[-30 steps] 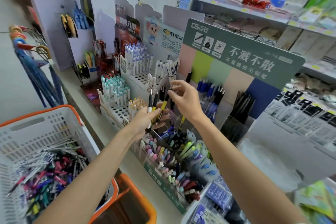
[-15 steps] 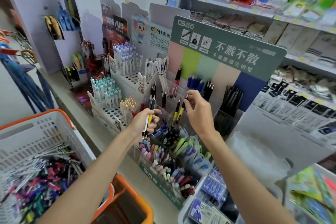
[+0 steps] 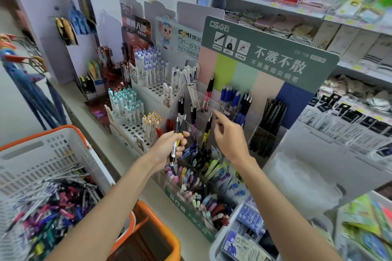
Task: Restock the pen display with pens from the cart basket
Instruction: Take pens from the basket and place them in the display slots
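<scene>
Gripping pens (image 3: 180, 126), left hand (image 3: 168, 147); right hand (image 3: 230, 141) seemingly relaxed.

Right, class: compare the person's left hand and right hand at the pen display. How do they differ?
The left hand grips a few pens; the right hand holds nothing. The left hand's fingers are curled; the right hand's are loosely spread, index finger raised. Both reach toward the pen display.

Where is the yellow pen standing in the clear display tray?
Head view, centre: the yellow pen stands in the clear tray, between the left hand gripping pens and the empty right hand.
</scene>
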### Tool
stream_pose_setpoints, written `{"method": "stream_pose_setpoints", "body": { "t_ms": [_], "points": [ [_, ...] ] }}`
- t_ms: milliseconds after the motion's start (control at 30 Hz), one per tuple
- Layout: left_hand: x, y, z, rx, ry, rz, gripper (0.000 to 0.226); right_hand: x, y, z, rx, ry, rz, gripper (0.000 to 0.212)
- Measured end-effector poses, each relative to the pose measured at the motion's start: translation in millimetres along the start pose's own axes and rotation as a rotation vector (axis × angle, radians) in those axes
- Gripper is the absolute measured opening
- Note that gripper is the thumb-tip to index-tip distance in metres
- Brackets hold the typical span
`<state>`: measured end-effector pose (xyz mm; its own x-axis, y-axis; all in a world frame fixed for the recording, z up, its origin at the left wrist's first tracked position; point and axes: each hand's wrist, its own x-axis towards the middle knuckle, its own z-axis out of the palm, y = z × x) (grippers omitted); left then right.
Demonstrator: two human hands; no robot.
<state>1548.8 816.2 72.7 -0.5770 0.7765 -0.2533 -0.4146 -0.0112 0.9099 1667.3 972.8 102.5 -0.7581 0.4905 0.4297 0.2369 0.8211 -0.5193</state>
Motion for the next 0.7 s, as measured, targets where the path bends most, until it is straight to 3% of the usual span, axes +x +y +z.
{"method": "stream_pose_setpoints", "body": {
  "t_ms": [200,533,700],
  "points": [
    [-4,2,5,0.109,-0.066,0.045,0.023,3,-1,-18,0.140,0.109,0.014,0.039],
    [0,5,37,0.213,-0.213,0.076,0.020,4,-20,-12,0.544,0.021,0.140,0.027],
    [-1,8,35,0.216,-0.156,0.097,0.023,4,-21,-16,0.564,0.226,0.098,0.011]
  ]
}}
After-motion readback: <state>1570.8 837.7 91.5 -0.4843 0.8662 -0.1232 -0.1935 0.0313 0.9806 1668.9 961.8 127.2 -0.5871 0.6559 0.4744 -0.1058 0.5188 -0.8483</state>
